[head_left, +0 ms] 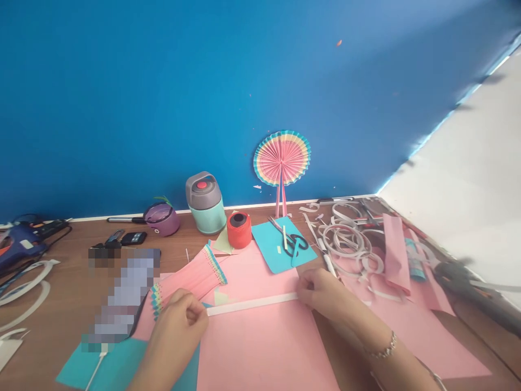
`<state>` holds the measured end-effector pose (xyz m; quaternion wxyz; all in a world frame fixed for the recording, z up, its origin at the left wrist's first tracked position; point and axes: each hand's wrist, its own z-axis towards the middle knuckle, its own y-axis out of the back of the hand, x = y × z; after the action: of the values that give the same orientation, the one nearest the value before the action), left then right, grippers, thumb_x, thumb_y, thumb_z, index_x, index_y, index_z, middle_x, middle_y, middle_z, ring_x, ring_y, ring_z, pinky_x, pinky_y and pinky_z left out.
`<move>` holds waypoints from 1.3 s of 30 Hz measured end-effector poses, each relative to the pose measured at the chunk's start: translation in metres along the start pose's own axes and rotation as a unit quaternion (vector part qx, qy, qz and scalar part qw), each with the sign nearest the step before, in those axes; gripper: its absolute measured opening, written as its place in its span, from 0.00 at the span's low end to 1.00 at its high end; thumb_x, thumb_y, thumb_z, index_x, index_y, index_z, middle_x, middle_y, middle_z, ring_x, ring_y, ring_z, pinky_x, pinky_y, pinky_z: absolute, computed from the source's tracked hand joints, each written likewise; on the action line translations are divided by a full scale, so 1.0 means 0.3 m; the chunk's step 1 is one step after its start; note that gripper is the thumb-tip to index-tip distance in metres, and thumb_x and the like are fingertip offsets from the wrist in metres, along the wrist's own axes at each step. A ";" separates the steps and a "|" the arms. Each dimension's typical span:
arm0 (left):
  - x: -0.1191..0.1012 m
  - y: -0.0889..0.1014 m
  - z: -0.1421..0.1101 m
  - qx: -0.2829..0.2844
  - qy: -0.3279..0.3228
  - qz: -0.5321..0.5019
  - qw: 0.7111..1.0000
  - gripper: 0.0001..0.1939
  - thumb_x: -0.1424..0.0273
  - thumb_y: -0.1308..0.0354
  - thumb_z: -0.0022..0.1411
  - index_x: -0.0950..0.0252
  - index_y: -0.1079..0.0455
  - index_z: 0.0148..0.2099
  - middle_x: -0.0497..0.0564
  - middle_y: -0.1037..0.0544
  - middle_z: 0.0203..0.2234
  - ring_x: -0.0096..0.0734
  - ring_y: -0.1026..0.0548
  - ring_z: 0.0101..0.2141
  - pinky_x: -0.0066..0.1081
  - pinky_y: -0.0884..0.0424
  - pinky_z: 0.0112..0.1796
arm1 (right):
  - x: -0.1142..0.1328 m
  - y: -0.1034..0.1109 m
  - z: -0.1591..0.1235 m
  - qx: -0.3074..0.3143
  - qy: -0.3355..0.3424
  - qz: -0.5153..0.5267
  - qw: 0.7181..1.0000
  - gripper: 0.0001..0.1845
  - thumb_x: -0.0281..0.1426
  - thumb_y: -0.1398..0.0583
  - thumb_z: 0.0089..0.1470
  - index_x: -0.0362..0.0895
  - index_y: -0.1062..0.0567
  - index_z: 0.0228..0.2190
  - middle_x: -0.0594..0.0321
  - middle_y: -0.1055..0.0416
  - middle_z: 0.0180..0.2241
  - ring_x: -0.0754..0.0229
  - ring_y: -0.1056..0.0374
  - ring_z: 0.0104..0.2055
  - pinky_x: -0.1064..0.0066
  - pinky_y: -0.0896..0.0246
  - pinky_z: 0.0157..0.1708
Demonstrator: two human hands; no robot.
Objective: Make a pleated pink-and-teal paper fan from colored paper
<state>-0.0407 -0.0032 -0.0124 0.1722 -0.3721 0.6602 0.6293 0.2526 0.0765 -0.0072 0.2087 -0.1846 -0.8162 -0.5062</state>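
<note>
A strip of white tape (252, 304) is stretched between my two hands, along the top edge of a pink paper sheet (264, 347). My left hand (185, 315) pinches its left end and my right hand (319, 290) pinches the other, close to the sheet's upper right corner. Whether the strip is stuck down or just held over the paper I cannot tell. Just behind my left hand rests a pleated pink paper piece (189, 277) with blue and yellow edges. More pink paper (260, 271) lies behind the strip.
Against the blue wall stand a round paper fan (282, 157), a mint food jar (207, 214) and a purple cup (163, 220). Nearby are a red thread spool (239, 231) and scissors (295, 244) on blue paper (271, 252). Curled white strips (345, 239) crowd the right; a glue gun (20, 244) lies left.
</note>
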 end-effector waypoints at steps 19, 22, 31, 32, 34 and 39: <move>-0.015 -0.008 -0.006 -0.024 -0.013 0.052 0.998 0.07 0.69 0.52 0.48 0.60 0.42 0.19 0.46 0.31 0.24 0.30 0.31 0.24 0.28 0.35 0.27 | 0.022 -0.001 -0.022 -0.029 -0.010 -0.018 0.999 0.04 0.24 0.44 0.40 0.43 0.32 0.19 0.67 0.36 0.19 0.67 0.45 0.23 0.74 0.59 0.21; -0.021 -0.004 -0.001 -0.012 -0.002 0.064 0.998 0.07 0.70 0.51 0.47 0.61 0.42 0.19 0.46 0.31 0.24 0.30 0.30 0.25 0.28 0.35 0.27 | 0.032 0.002 -0.017 -0.017 -0.013 -0.023 1.000 0.04 0.23 0.44 0.40 0.43 0.31 0.19 0.66 0.34 0.20 0.66 0.43 0.22 0.74 0.59 0.21; -0.023 0.003 0.003 0.018 0.013 0.100 0.995 0.06 0.72 0.50 0.48 0.61 0.40 0.20 0.46 0.31 0.26 0.29 0.30 0.26 0.28 0.35 0.28 | 0.038 -0.002 -0.005 -0.022 -0.008 -0.046 0.999 0.05 0.22 0.44 0.39 0.43 0.31 0.18 0.65 0.31 0.20 0.65 0.39 0.23 0.74 0.57 0.21; -0.027 0.003 0.002 0.021 0.015 0.105 0.994 0.06 0.73 0.51 0.48 0.61 0.41 0.21 0.46 0.31 0.26 0.29 0.30 0.26 0.28 0.35 0.28 | 0.043 0.000 -0.009 -0.022 -0.010 -0.046 0.999 0.05 0.23 0.44 0.39 0.43 0.31 0.18 0.65 0.31 0.20 0.65 0.39 0.23 0.74 0.57 0.21; -0.038 0.005 -0.001 0.022 0.013 0.114 0.993 0.07 0.73 0.52 0.49 0.61 0.41 0.21 0.47 0.31 0.27 0.29 0.30 0.26 0.29 0.36 0.29 | 0.056 0.006 -0.019 -0.020 -0.012 -0.046 0.999 0.05 0.23 0.44 0.39 0.43 0.32 0.18 0.65 0.32 0.20 0.65 0.39 0.23 0.74 0.58 0.21; -0.052 0.009 -0.001 0.025 0.004 0.148 0.989 0.08 0.75 0.54 0.51 0.62 0.43 0.21 0.47 0.32 0.27 0.29 0.31 0.27 0.29 0.38 0.29 | 0.097 0.021 -0.046 -0.023 -0.024 -0.059 0.998 0.06 0.21 0.45 0.39 0.43 0.33 0.17 0.65 0.35 0.19 0.65 0.41 0.22 0.72 0.61 0.21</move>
<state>-0.0324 0.0008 0.0004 0.0839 -0.2685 0.7241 0.6298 0.2333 0.0693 0.0183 0.1550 -0.1532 -0.8183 -0.5318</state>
